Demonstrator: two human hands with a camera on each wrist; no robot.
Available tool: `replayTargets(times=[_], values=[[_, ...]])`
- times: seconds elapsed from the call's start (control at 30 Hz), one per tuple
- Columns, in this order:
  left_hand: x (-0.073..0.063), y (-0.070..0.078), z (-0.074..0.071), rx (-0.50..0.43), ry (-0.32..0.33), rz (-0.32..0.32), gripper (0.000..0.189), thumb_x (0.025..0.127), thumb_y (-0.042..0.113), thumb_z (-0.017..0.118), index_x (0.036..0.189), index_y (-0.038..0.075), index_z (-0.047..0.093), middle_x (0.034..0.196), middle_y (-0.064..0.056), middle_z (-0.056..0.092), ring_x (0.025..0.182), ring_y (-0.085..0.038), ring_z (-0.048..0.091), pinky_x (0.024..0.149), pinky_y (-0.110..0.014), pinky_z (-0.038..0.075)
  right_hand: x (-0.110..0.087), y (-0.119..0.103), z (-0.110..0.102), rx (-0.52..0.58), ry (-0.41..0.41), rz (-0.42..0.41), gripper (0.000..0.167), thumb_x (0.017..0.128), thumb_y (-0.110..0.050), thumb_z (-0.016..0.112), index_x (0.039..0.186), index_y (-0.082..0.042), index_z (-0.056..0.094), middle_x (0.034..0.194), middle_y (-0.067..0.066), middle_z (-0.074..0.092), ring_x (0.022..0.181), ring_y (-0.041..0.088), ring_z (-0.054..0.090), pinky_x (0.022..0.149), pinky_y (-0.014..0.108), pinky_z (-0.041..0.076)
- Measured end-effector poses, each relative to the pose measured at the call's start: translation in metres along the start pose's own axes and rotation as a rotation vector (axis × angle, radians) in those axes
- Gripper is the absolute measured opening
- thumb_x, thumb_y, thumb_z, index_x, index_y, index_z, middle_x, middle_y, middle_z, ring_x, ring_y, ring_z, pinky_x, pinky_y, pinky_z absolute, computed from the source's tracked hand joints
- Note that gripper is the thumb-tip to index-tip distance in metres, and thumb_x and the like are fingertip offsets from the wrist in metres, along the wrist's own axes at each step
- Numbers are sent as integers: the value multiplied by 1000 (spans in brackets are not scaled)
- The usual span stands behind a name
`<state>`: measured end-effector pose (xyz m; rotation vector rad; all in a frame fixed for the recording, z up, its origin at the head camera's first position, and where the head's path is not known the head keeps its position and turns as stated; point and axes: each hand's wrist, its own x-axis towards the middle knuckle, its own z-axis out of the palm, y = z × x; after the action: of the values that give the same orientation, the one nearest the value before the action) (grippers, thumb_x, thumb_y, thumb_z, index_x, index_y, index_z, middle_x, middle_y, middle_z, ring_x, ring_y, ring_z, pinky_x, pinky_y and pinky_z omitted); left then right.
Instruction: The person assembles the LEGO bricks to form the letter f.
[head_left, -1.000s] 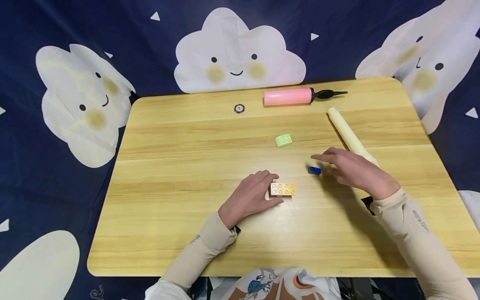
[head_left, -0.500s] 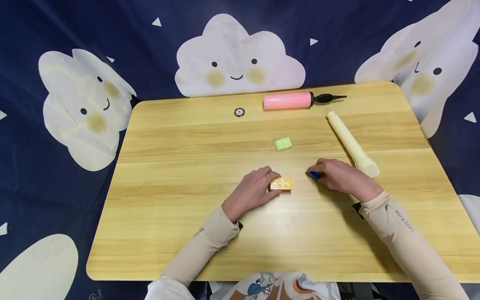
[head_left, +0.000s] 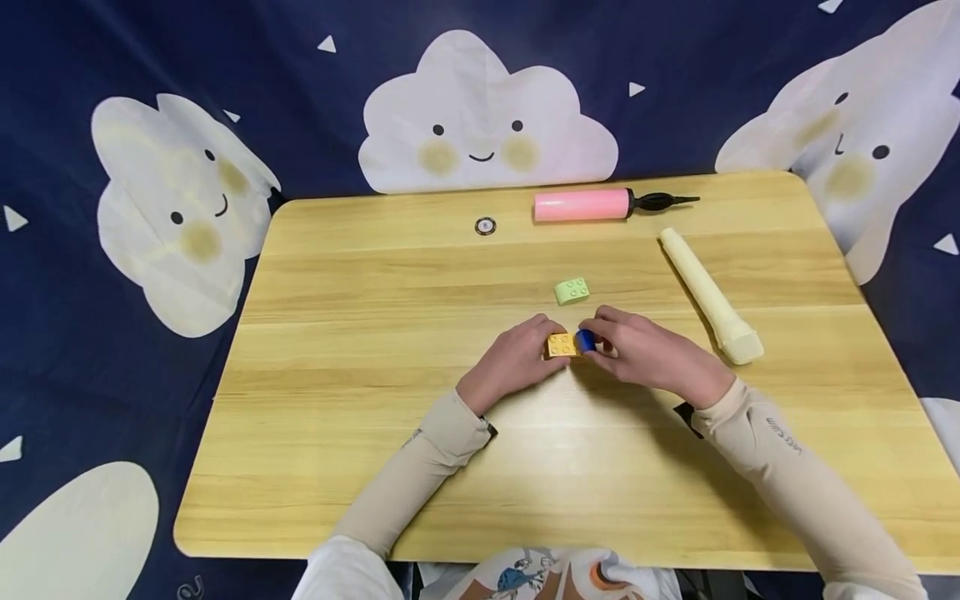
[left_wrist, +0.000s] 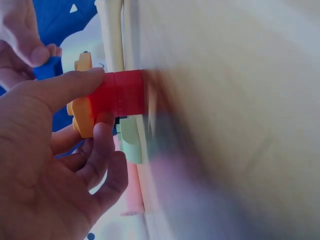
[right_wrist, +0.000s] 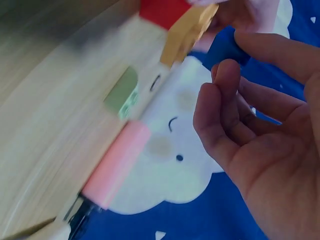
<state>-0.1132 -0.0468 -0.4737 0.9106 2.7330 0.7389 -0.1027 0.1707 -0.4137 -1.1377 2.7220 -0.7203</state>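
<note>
My left hand (head_left: 521,357) grips a stack of toy building bricks standing on the table. In the left wrist view, red bricks (left_wrist: 116,93) form its lower part and a yellow-orange brick (left_wrist: 85,97) with studs lies across the top. Thumb and fingers pinch the stack from both sides. My right hand (head_left: 637,348) pinches a small blue brick (right_wrist: 227,47) between thumb and fingertips. It is held over the right end of the yellow-orange brick (head_left: 562,345), with a gap between them in the right wrist view. Just beyond the hands lies a light green brick (head_left: 572,291).
A pink balloon pump (head_left: 582,205) with a black nozzle lies at the table's (head_left: 337,417) far edge. Left of it is a round black-and-white disc (head_left: 485,226). To the right lies a pale yellow microphone-shaped object (head_left: 708,292). A patterned cloth hangs behind.
The right hand has picked up the blue brick from the table and carried it left to the stack. The left hand, still on the stack, has shifted slightly away from me.
</note>
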Motion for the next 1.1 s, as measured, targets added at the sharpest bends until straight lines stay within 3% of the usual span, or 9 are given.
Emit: replayTargets(times=[0.17,0.5,1.1], values=[[5,-1,-1,-10,-1,12,40,92,28,72,125,6,65,105,-2,61,80,-11,53,72,-24,47,13,-6,6,-38,-3,-13,25,86,-4,76,107,6,67,85,9,55,65,12,49,56,26,46],[6,-1,-1,-34,2,-17,40,91,27,73,125,6,66,107,-3,63,85,-11,56,77,-25,49,21,-8,11,-70,-35,8,24,86,-6,78,103,6,67,83,10,54,63,13,48,55,27,44],[7,-8,-1,-128,-6,-7,31,90,24,75,113,6,67,97,-1,61,80,-12,55,73,-24,47,34,-11,10,-74,-97,10,15,84,-2,78,94,4,68,83,9,56,65,15,52,58,31,49]])
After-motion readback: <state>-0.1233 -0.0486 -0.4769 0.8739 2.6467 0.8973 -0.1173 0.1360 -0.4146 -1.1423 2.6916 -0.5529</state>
